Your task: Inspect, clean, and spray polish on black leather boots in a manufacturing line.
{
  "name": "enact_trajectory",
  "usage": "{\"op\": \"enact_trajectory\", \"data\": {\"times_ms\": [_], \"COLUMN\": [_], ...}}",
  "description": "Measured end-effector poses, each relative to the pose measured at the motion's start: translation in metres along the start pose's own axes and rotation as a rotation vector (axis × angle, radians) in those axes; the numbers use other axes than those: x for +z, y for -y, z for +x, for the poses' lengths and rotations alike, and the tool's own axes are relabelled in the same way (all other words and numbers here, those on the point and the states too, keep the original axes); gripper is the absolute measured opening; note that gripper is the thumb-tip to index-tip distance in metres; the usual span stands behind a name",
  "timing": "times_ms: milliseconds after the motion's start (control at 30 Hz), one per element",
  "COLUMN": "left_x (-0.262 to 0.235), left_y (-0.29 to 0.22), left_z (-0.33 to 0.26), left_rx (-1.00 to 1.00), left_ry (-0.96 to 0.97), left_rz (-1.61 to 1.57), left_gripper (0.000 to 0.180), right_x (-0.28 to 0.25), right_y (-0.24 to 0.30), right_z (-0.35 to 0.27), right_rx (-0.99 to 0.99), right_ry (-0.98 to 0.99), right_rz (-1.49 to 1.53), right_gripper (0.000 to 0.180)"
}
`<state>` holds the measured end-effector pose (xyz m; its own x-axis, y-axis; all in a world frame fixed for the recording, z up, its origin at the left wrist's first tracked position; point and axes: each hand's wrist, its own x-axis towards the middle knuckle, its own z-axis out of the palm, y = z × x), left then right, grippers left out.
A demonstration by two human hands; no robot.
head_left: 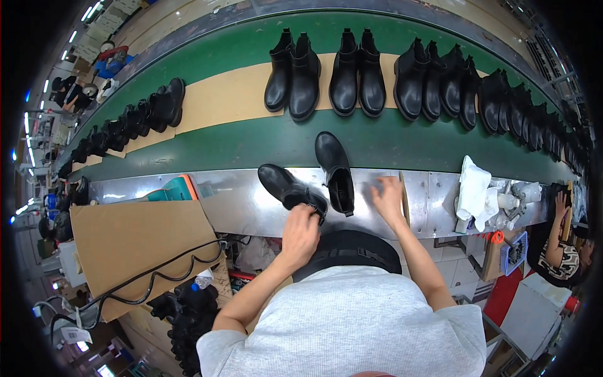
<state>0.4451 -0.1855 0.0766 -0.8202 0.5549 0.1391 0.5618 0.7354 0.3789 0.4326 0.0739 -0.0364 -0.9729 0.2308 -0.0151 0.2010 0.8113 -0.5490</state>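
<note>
Just in front of me, on the metal edge of the bench, lies a black ankle boot [281,183] with its toe pointing away to the left. My left hand [301,234] is closed on the top of its shaft. A second black boot [333,158] is beside it on the right, its toe resting on the green belt and its opening toward me. To the right of that boot, my right hand [387,197] hovers apart from it, fingers spread and nothing in them, slightly smeared by motion.
Pairs of black boots [357,74] stand along cardboard on the green belt [239,139]. A white cloth [474,193] and bottles lie at the right. A cardboard sheet [144,242] with a black coiled cable fills the left. A co-worker's hand [560,205] shows at far right.
</note>
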Motion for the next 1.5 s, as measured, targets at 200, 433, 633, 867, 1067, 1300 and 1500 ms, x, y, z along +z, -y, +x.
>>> {"op": "enact_trajectory", "data": {"times_ms": [200,433,633,867,1067,1300,1500], "left_x": [0.014,-0.058,-0.033,-0.034,-0.028,-0.03,-0.022], "left_y": [0.035,0.087,0.09,0.066,0.054,0.05,0.069], "left_z": [0.049,0.049,0.033,0.023,0.026,0.031,0.027], "left_rx": [-0.114,-0.652,-0.772,-0.869,-0.869,-0.837,-0.862], "left_ry": [0.503,-0.174,-0.719,-0.635,-0.584,-0.498,-0.563], "left_rz": [-0.023,-1.01,-1.351,-1.624,-1.513,-1.585,-1.567], "left_gripper": [0.032,0.025,0.035,0.034,0.04,0.042,0.04], "right_x": [-0.009,-0.081,-0.057,-0.028,-0.031,-0.045,-0.045], "right_y": [-0.074,0.06,0.167,0.177,0.184,0.197,0.191], "right_z": [-0.025,-0.017,0.001,0.017,0.03,0.038,0.034], "right_rx": [0.286,0.211,-0.175,-0.341,-0.349,-0.386,-0.367], "right_ry": [-0.073,0.228,0.553,0.498,0.539,0.437,0.526], "right_rz": [-0.189,0.753,0.617,0.612,0.465,0.165,0.177], "right_gripper": [0.028,0.025,0.027,0.031,0.035,0.027,0.026]}}
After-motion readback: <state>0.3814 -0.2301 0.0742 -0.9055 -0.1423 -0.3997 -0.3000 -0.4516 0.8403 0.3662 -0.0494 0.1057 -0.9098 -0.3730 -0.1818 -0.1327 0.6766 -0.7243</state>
